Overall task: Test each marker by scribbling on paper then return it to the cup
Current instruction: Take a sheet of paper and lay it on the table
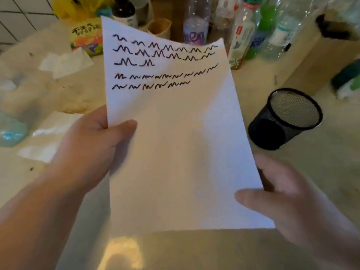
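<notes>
Both hands have the sheet of paper (pixel 175 143) lifted off the desk (pixel 331 162). The left hand (pixel 93 145) pinches its left edge, thumb on top, and the right hand (pixel 282 193) pinches the lower right edge the same way. Five rows of dark squiggles (pixel 163 61) fill the top part. The black mesh cup (pixel 284 121) stands just right of the sheet, no markers visible in it.

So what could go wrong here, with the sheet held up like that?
The paper is pinched only at its edges by the left hand and right hand, so it may crease or tear. Its top corner hangs close to the bottles and might tip one. The mesh cup already tilts and could roll if bumped.
</notes>
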A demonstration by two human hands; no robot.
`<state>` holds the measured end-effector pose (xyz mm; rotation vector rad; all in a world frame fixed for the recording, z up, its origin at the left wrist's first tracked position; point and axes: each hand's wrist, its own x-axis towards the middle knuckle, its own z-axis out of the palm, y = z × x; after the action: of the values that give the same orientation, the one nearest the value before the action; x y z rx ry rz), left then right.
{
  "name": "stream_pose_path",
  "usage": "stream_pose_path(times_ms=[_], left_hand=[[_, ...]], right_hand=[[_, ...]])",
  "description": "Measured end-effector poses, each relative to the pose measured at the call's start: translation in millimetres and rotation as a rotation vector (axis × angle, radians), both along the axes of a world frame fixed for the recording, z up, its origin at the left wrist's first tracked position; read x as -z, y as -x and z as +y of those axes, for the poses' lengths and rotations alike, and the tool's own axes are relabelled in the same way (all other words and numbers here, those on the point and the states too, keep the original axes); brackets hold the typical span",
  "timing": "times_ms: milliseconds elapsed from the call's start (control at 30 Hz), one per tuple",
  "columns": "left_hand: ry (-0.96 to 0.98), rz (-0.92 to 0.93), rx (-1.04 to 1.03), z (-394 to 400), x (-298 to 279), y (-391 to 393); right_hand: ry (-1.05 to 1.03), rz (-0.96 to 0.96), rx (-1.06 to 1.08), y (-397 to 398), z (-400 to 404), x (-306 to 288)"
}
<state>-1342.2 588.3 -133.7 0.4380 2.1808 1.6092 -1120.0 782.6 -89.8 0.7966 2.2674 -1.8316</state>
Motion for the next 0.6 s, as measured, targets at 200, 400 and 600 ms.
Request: stream_pose_path(times_ms=[200,400,600], left_hand=[[0.100,0.168,0.158,-29,5,-47],[0.085,0.096,0.248,-67,8,-111],[0.091,-0.069,0.343,-104,8,-162]], right_hand=[[0.097,0.314,0.096,-19,-15,13],[-0.096,0.319,0.179,-59,-65,31],[-0.142,0.236,0.174,-116,-110,28]])
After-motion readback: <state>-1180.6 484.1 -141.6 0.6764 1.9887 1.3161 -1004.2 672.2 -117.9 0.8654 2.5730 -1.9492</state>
